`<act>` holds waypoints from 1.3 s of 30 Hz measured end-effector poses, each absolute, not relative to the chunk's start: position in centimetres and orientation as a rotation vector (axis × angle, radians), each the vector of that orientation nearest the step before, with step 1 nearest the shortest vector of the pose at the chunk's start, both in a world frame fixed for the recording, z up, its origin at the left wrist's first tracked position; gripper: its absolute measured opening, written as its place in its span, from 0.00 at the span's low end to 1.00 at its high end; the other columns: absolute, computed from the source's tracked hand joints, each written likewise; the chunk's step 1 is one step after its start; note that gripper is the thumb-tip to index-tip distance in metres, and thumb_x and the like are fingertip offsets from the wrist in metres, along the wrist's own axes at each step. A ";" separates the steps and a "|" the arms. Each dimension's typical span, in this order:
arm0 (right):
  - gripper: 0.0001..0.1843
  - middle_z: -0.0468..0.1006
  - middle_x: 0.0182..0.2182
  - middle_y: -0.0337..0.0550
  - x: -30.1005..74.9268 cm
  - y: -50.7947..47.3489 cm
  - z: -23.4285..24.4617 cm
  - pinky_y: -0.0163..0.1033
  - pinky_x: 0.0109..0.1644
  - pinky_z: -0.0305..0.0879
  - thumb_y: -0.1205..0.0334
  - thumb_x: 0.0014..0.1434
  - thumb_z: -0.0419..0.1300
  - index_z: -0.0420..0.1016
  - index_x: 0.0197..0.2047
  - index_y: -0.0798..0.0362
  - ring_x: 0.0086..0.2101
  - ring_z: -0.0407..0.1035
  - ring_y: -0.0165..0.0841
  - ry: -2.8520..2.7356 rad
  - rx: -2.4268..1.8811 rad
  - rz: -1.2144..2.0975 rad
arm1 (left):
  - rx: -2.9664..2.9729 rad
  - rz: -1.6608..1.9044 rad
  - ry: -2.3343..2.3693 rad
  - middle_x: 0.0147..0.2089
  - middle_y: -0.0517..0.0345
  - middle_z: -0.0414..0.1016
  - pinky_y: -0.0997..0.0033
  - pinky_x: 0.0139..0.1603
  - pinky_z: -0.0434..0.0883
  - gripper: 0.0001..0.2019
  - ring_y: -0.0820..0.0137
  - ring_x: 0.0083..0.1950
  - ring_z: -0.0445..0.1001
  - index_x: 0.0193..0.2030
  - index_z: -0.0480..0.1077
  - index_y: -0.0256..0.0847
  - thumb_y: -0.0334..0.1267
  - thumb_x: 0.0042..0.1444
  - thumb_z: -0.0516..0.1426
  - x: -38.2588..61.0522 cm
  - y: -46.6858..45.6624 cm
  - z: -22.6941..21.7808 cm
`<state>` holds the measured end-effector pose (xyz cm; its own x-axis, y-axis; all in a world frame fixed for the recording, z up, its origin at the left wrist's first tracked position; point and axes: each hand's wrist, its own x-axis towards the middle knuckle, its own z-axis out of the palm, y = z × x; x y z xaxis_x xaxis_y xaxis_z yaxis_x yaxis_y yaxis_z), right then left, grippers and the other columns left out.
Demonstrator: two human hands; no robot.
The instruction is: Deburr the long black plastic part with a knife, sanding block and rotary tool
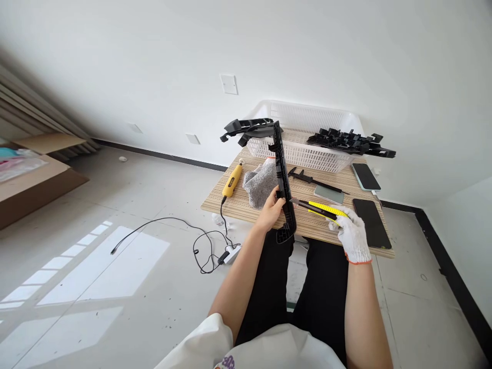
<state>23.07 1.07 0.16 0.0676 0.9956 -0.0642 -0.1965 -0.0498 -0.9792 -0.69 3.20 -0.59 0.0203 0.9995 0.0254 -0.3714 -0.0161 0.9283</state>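
Note:
My bare left hand (pixel 271 210) grips a long black plastic frame part (pixel 282 169) near its lower half. The part stands almost upright over the front of the table. In a white knit glove with an orange cuff, my right hand (pixel 352 233) is closed around a yellow and black utility knife (pixel 325 209). Its blade points left and reaches the edge of the black part beside my left fingers; whether it touches cannot be made out. Behind the part lies a grey cloth (pixel 261 185).
A white plastic basket (pixel 295 155) at the back holds black plastic parts (pixel 346 141). On the wooden table (pixel 215 201) lie a yellow corded rotary tool (pixel 232 180), a black caliper (pixel 307 178), a grey-green block (pixel 329 194), and two phones (pixel 366 177). A cable (pixel 165 218) trails across the floor.

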 end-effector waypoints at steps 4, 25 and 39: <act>0.15 0.79 0.37 0.44 23.0 1.0 0.2 0.36 0.27 0.64 0.65 0.45 0.61 0.82 0.38 0.52 0.25 0.68 0.28 -1.001 -1.151 1.286 | 1.009 1.358 0.980 0.38 0.56 0.78 0.71 0.35 0.75 0.20 0.66 0.40 0.79 0.56 0.64 0.41 0.46 0.59 0.58 -0.5 3.1 -0.6; 0.20 0.69 0.21 0.35 22.7 0.6 0.8 0.33 0.24 0.57 0.65 0.45 0.59 0.81 0.43 0.55 0.20 0.60 0.26 -1.053 -1.237 1.249 | 0.862 1.772 1.091 0.34 0.68 0.69 0.84 0.18 0.61 0.23 0.82 0.19 0.66 0.39 0.54 0.46 0.51 0.52 0.65 0.3 3.6 -0.5; 0.22 0.74 0.24 0.39 22.5 0.3 1.3 0.31 0.19 0.54 0.63 0.48 0.59 0.82 0.46 0.56 0.20 0.61 0.26 -1.153 -1.329 1.138 | 0.937 1.658 1.078 0.36 0.64 0.68 0.80 0.26 0.65 0.23 0.79 0.28 0.66 0.37 0.60 0.44 0.54 0.49 0.66 -0.1 3.5 -0.2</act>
<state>22.52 0.35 1.30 0.1029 0.9938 -0.0411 0.0534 -0.0468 -0.9975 -0.13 3.49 -0.18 -0.2893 0.9508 0.1106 -0.2841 -0.1956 0.9386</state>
